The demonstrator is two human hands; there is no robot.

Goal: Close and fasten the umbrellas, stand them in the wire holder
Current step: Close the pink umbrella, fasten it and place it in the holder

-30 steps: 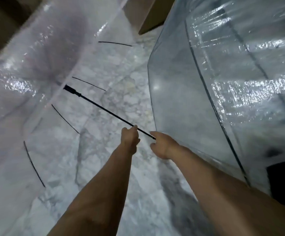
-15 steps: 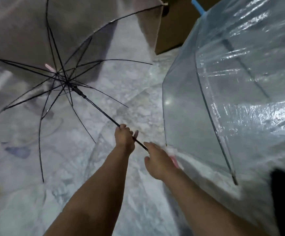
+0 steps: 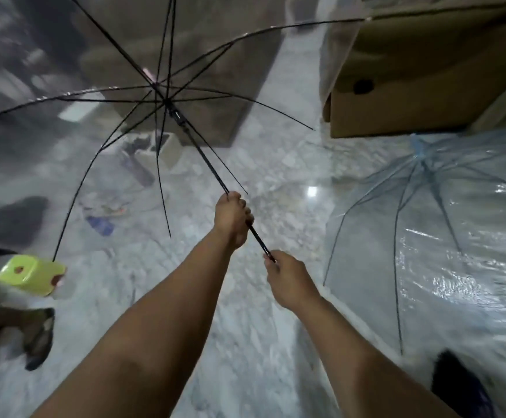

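From the head view, a cardboard box sits on the pale marble floor at about one o'clock, its inside out of sight, and a yellow-green plastic stool lies tipped on its side at nine o'clock, with a dark sandal just below it at eight o'clock. Small items are scattered on the floor toward ten and eleven o'clock, too blurred to name; whether the wire holder is among them cannot be told. A second open umbrella, the blue-tinted clear umbrella, rests canopy-up on the floor at three o'clock, filling the right side and lying close beside the right forearm. The clear umbrella with black ribs is fully open and held up in the air, its canopy spread across the upper left from nine to twelve o'clock and veiling everything behind it; its black shaft slants down from the hub toward the centre. The left hand is wrapped in a fist round the shaft at the middle of the frame. The right hand, lower and toward four o'clock, has its fingers curled tight on the shaft's lower end, hiding the handle.
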